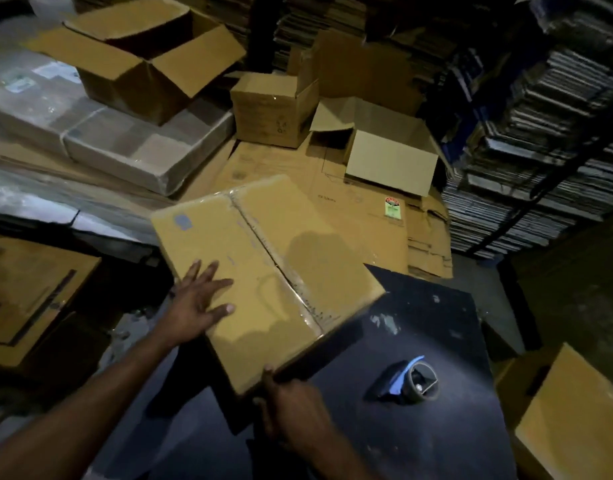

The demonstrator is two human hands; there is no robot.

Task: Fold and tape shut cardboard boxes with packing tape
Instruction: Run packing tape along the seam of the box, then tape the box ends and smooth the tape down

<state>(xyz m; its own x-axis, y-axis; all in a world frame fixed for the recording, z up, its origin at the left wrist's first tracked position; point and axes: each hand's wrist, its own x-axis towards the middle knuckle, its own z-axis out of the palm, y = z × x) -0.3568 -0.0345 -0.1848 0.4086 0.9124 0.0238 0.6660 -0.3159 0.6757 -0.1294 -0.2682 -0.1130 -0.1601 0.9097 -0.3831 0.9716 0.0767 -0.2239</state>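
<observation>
A brown cardboard box [263, 271] with its flaps closed and clear tape along the centre seam is tilted over the left edge of a dark table [419, 427]. My left hand [197, 303] lies flat on the box's top, fingers spread, near its left edge. My right hand [291, 407] grips the box's near bottom corner, thumb on the top edge. A tape dispenser [410, 379] with a blue handle lies on the table to the right of the box, apart from both hands.
Open empty boxes stand behind: a large one [142, 64] at the back left, a small one [274, 109] in the middle, a pale one [388, 157] on flattened cardboard [333, 202]. Stacks of flat cartons [540, 150] rise at right. Another brown box [572, 420] sits at bottom right.
</observation>
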